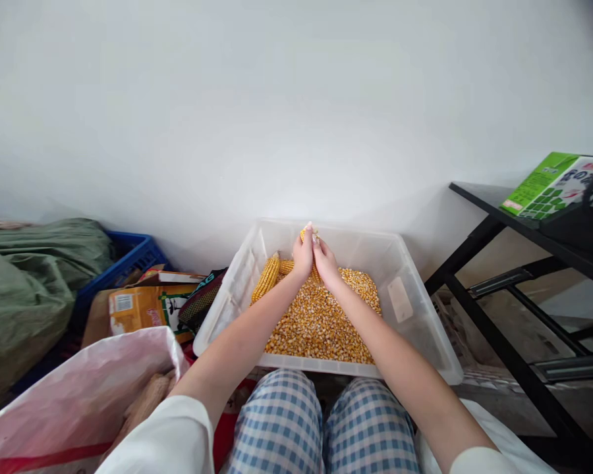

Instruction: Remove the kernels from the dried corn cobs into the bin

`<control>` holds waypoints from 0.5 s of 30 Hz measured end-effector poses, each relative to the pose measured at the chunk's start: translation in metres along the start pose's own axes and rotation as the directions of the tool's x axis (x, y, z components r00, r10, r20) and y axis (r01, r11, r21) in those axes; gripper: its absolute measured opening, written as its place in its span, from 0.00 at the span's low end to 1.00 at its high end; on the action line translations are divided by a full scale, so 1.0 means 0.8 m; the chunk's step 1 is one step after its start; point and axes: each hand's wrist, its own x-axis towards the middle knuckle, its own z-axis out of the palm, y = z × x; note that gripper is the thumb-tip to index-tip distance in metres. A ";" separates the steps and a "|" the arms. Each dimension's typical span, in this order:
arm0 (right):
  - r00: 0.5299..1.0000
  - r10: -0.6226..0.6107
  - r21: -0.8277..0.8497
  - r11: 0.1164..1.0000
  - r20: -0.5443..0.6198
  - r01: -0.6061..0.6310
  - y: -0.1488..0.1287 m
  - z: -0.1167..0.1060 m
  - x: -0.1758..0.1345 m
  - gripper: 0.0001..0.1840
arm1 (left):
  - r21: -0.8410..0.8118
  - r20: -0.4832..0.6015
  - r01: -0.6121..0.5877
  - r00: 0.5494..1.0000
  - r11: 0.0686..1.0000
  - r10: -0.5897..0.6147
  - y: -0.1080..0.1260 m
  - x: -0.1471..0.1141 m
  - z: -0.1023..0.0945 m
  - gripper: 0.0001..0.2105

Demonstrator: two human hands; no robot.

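My left hand [304, 255] and my right hand [325, 258] are pressed together around a corn cob [306, 234], whose yellow tip shows above the fingers. Both hands are closed on it, and most of the cob is hidden by them. They are held over a translucent plastic bin [425, 329]. Loose corn kernels [321, 322] cover much of its floor. Toward the bin's left side leans a whole ear of corn [265, 280]. Another ear [286, 266] lies behind my left hand, partly covered.
At left stand a white woven sack [79, 395], a blue crate [133, 260] under green cloth [44, 276], and an orange packet [136, 306]. A black folding table [518, 230] with a green box [548, 184] stands at right. A white wall [296, 118] rises behind the bin.
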 end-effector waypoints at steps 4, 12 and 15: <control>0.997 0.061 -0.165 0.984 -0.055 -0.069 0.010 -0.004 0.001 0.28 | -0.073 0.037 0.049 0.998 0.996 -0.046 -0.003 0.002 0.004 0.18; 0.989 0.145 -0.373 0.916 -0.030 -0.146 0.005 -0.003 -0.003 0.35 | 0.024 -0.040 0.027 0.999 0.999 -0.026 -0.005 0.000 0.000 0.15; 0.984 0.176 -0.389 0.905 -0.030 -0.173 -0.003 -0.003 -0.005 0.36 | 0.052 -0.053 0.034 0.998 0.998 -0.031 -0.010 -0.001 -0.002 0.15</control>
